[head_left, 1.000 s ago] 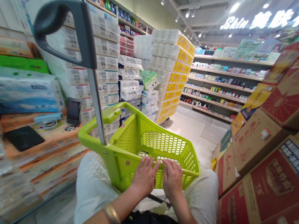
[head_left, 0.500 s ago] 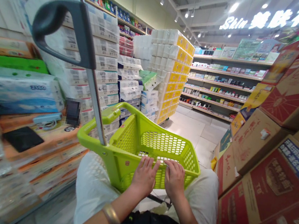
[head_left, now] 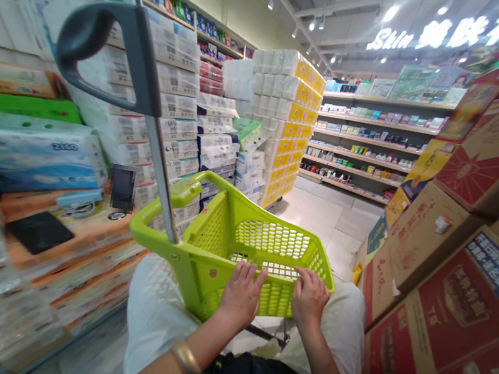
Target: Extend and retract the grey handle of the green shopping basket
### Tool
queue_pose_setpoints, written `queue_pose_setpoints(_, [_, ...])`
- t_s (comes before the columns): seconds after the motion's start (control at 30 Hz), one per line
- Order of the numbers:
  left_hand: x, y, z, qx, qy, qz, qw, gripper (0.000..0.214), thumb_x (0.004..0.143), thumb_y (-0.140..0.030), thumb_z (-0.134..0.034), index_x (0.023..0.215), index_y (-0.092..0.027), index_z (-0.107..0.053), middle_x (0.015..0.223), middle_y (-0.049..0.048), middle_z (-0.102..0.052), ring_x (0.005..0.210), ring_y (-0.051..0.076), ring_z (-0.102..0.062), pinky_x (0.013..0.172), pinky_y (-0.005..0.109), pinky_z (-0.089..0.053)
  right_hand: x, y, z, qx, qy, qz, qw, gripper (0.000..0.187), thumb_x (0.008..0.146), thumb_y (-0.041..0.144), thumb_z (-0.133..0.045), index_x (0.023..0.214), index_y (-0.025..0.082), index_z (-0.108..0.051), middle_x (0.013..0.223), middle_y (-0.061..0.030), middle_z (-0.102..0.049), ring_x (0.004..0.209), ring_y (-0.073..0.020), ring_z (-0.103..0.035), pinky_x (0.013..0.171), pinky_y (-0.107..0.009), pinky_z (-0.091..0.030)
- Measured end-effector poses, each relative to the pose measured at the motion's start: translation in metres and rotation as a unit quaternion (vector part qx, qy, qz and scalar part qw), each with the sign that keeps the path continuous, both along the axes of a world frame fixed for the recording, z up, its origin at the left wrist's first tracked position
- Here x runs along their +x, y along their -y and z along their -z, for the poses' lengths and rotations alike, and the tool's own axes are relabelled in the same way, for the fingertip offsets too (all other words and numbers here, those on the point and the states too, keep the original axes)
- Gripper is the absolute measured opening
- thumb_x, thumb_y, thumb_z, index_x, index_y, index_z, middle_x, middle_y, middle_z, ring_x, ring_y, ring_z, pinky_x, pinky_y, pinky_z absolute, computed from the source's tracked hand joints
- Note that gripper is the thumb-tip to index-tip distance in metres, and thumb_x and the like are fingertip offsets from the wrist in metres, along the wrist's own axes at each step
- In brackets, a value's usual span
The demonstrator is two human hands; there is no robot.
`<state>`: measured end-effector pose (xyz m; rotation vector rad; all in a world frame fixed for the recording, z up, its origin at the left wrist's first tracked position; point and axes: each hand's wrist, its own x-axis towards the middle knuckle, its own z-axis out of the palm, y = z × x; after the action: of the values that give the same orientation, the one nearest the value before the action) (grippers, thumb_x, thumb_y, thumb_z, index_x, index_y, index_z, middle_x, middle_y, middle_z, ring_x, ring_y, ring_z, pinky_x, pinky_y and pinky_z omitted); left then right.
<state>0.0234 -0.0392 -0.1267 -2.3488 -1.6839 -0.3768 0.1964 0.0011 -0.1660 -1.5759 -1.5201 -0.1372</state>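
Note:
A lime-green plastic shopping basket (head_left: 198, 266) with lattice walls stands between my knees, nothing visible inside it. My left hand (head_left: 241, 294) lies on its near rim, fingers stretched over the edge and thumb spread apart. Farther right along that rim, my right hand (head_left: 311, 299) rests with its fingers extended near the corner. Neither hand is wrapped around anything I can see. From the basket's left end a metal pole rises to a dark grey loop handle (head_left: 148, 61), away from both hands.
Tissue packs (head_left: 30, 153) are piled at left, with a black flat object (head_left: 39, 232) and a coiled white cable (head_left: 79, 204) on them. Printed cardboard cartons (head_left: 442, 238) crowd the right. Beyond the basket, tiled floor (head_left: 316, 214) leads to stocked shelves (head_left: 375, 122).
My right hand has moved right along the near rim, away from my left hand. The left hand and basket have stayed in place.

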Motion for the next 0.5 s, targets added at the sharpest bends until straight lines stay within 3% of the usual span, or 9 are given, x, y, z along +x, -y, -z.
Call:
queue_pose_setpoints(0.17, [0.000, 0.000, 0.001, 0.003, -0.001, -0.002, 1.000, 0.066, 0.072, -0.019, -0.058, 0.135, -0.020, -0.041, 0.125, 0.0116, -0.050, 0.122, 0.031, -0.042, 0.112, 0.050, -0.026, -0.025, 0.012, -0.007, 0.001, 0.044, -0.130, 0.991, 0.029, 0.089, 0.015, -0.044, 0.101, 0.025, -0.069, 0.103, -0.0040, -0.068, 0.100, -0.0201, -0.056, 0.093, -0.034, -0.031])
queue_pose_setpoints(0.27, [0.000, 0.000, 0.001, 0.007, 0.003, 0.001, 1.000, 0.065, 0.072, -0.017, -0.056, 0.135, -0.021, -0.041, 0.124, 0.0105, -0.050, 0.122, 0.030, -0.042, 0.112, 0.050, -0.026, -0.030, 0.015, -0.009, 0.003, 0.048, -0.167, 0.985, 0.029, 0.091, 0.016, -0.042, 0.103, 0.024, -0.068, 0.105, -0.0046, -0.068, 0.100, -0.0192, -0.056, 0.093, -0.033, -0.032])
queue_pose_setpoints(0.37, [0.000, -0.001, 0.002, 0.003, 0.010, 0.004, 1.000, 0.065, 0.072, -0.017, -0.057, 0.135, -0.019, -0.042, 0.123, 0.0113, -0.050, 0.121, 0.030, -0.041, 0.113, 0.050, -0.025, -0.020, 0.010, -0.008, -0.007, 0.034, -0.150, 0.988, 0.032, 0.090, 0.015, -0.041, 0.103, 0.023, -0.068, 0.104, -0.0047, -0.069, 0.100, -0.0191, -0.057, 0.093, -0.033, -0.032])
queue_pose_setpoints(0.5, [-0.001, -0.001, 0.001, -0.005, 0.005, 0.005, 1.000, 0.065, 0.072, -0.019, -0.059, 0.135, -0.018, -0.042, 0.123, 0.0121, -0.049, 0.122, 0.031, -0.041, 0.113, 0.050, -0.024, -0.001, 0.001, -0.005, -0.028, 0.006, -0.041, 0.999, 0.032, 0.085, 0.015, -0.043, 0.101, 0.022, -0.070, 0.103, -0.0056, -0.070, 0.098, -0.0223, -0.058, 0.091, -0.037, -0.031])
